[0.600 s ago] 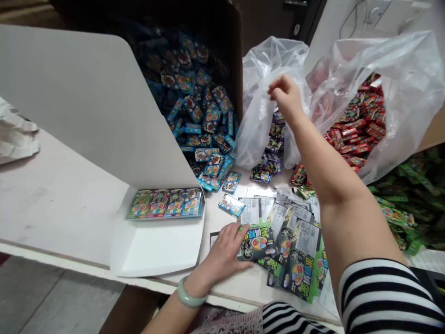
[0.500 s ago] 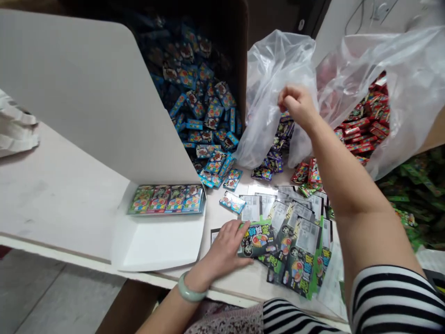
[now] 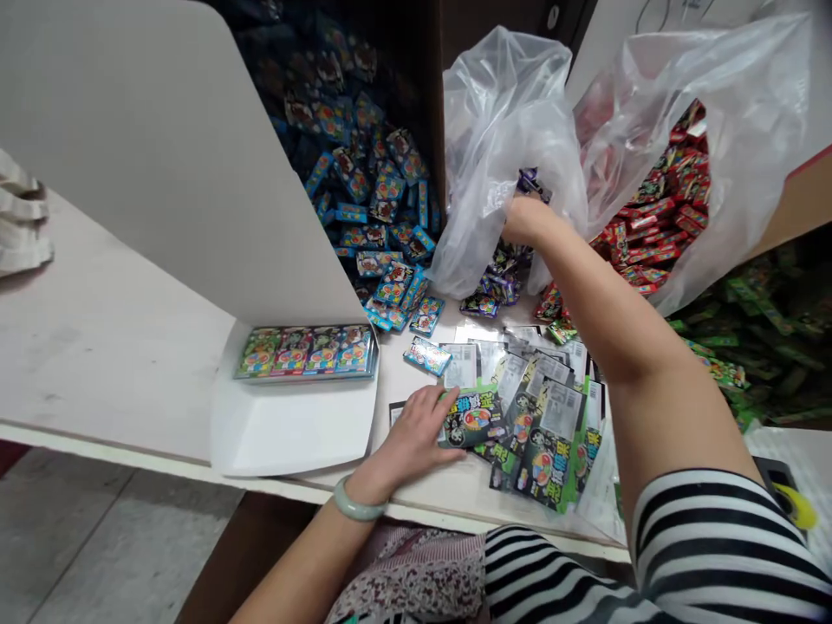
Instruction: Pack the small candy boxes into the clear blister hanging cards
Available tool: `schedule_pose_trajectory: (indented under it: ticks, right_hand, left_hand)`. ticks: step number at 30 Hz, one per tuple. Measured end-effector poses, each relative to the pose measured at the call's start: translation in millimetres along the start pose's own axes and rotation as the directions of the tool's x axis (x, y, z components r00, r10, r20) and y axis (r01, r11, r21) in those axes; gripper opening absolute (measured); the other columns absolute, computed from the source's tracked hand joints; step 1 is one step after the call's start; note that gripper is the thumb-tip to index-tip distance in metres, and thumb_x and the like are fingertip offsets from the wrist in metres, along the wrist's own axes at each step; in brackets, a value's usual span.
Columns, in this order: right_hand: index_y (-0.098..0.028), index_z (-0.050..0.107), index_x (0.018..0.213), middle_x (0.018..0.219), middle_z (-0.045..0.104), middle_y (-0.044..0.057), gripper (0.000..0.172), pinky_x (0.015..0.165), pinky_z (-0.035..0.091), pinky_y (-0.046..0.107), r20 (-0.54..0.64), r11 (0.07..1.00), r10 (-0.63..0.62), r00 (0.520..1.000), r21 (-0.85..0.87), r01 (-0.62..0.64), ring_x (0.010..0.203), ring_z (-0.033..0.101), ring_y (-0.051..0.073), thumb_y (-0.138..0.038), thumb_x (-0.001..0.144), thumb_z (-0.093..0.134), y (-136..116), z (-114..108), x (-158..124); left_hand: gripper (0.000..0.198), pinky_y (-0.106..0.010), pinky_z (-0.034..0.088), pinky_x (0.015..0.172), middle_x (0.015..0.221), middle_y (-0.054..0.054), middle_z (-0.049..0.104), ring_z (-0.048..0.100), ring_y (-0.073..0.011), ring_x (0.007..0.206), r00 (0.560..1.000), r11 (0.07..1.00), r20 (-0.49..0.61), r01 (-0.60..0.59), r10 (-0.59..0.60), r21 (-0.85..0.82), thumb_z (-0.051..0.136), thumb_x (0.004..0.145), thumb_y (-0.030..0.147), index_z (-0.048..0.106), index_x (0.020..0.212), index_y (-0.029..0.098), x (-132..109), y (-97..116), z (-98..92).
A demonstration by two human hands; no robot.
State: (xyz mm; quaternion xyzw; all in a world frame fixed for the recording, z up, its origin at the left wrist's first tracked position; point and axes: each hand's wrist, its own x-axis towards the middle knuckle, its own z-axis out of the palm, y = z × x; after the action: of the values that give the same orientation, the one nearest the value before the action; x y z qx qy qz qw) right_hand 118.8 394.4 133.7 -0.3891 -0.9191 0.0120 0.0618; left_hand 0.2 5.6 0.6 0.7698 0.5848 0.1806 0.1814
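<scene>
white tabletop (image 3: 130, 364) spans lower left. reaching into the clear bag (image 3: 500, 91) seems the step in hand; lifting out purple packets (image 3: 481, 305) would call for a narrow pinch. they lie just above and below the right hand (image 3: 525, 222), upper centre; fingers hidden, grip i cannot tell. left hand (image 3: 421, 430), thumb wide, rests on a black pouch (image 3: 477, 418), lower centre.

We are seeing a pale crumpled bundle (image 3: 22, 221) lying on the counter (image 3: 123, 364) at far left, grey floor tiles (image 3: 156, 537) showing below.

floor (image 3: 136, 529): grey, tiled | tabletop (image 3: 130, 355): white, scuffed | wall (image 3: 604, 52): pale | rear panel (image 3: 529, 17): dark
</scene>
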Motion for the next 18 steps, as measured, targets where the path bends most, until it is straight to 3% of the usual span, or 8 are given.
schedule_pose_trajectory:
  ticks: [5, 8, 10, 13, 15, 18]
  right_hand:
    - [-0.011, 0.055, 0.138, 0.138, 0.058, 0.022, 0.049, 0.106, 0.037, 0.062, -0.01, 0.998, -0.019, 1.0, -0.056, 0.018, 0.124, 0.05, 0.04, -0.025, 0.092, 0.051, -41, 11, -73]
    - [-0.015, 0.055, 0.138, 0.139, 0.06, 0.019, 0.048, 0.106, 0.041, 0.056, -0.07, 0.994, -0.015, 0.997, 0.104, 0.022, 0.125, 0.052, 0.036, -0.018, 0.092, 0.046, -50, 23, -114]
    - [-0.017, 0.06, 0.13, 0.132, 0.065, 0.016, 0.043, 0.104, 0.045, 0.052, -0.154, 0.95, 0.089, 0.984, 0.309, -0.038, 0.12, 0.057, 0.034, -0.019, 0.09, 0.046, -48, 29, -138]
    - [-0.022, 0.066, 0.111, 0.114, 0.073, 0.009, 0.03, 0.096, 0.052, 0.045, -0.191, 0.712, 0.303, 0.934, 0.696, -0.089, 0.106, 0.065, 0.028, -0.033, 0.086, 0.055, -43, 32, -172]
    - [-0.024, 0.066, 0.105, 0.104, 0.074, 0.005, 0.031, 0.085, 0.056, 0.039, -0.073, 0.456, 0.379, 0.923, 0.882, -0.117, 0.097, 0.067, 0.024, -0.043, 0.08, 0.062, -43, 30, -197]
    - [-0.028, 0.062, 0.115, 0.1, 0.073, 0.001, 0.05, 0.067, 0.055, 0.032, 0.145, 0.136, 0.412, 0.899, 0.966, -0.218, 0.087, 0.068, 0.02, -0.05, 0.071, 0.072, -49, 28, -235]
  left_hand:
    - [0.101, -0.057, 0.041, 0.112, 0.141, -0.021, 0.048, 0.047, -0.04, 0.131, 0.999, 0.999, 0.039, 0.035, -0.035, 0.011, 0.084, 0.07, 0.054, 0.036, 0.151, 0.016, 4, 2, -1.2]
    - [0.101, -0.057, 0.041, 0.112, 0.14, -0.021, 0.049, 0.048, -0.0397, 0.13, 0.999, 0.999, 0.042, 0.034, -0.033, -0.004, 0.083, 0.07, 0.055, 0.038, 0.15, 0.014, 6, 2, -1.9]
    - [0.1, -0.057, 0.041, 0.111, 0.139, -0.021, 0.05, 0.048, -0.0395, 0.13, 0.999, 1.0, 0.028, 0.025, -0.025, -0.013, 0.084, 0.069, 0.054, 0.039, 0.149, 0.015, 7, 2, -2.2]
    - [0.098, -0.057, 0.042, 0.11, 0.139, -0.02, 0.05, 0.048, -0.039, 0.129, 1.0, 1.0, 0.002, 0.008, -0.008, -0.011, 0.083, 0.07, 0.054, 0.039, 0.149, 0.016, 7, 1, -2.5]
    - [0.096, -0.056, 0.042, 0.11, 0.139, -0.019, 0.05, 0.048, -0.038, 0.129, 1.0, 1.0, -0.015, -0.004, 0.004, -0.007, 0.081, 0.072, 0.053, 0.038, 0.15, 0.019, 7, 0, -2.9]
    - [0.094, -0.055, 0.042, 0.11, 0.137, -0.017, 0.05, 0.048, -0.0369, 0.128, 1.0, 1.0, -0.017, -0.024, 0.024, 0.005, 0.08, 0.074, 0.053, 0.037, 0.15, 0.02, 7, -2, -3.6]
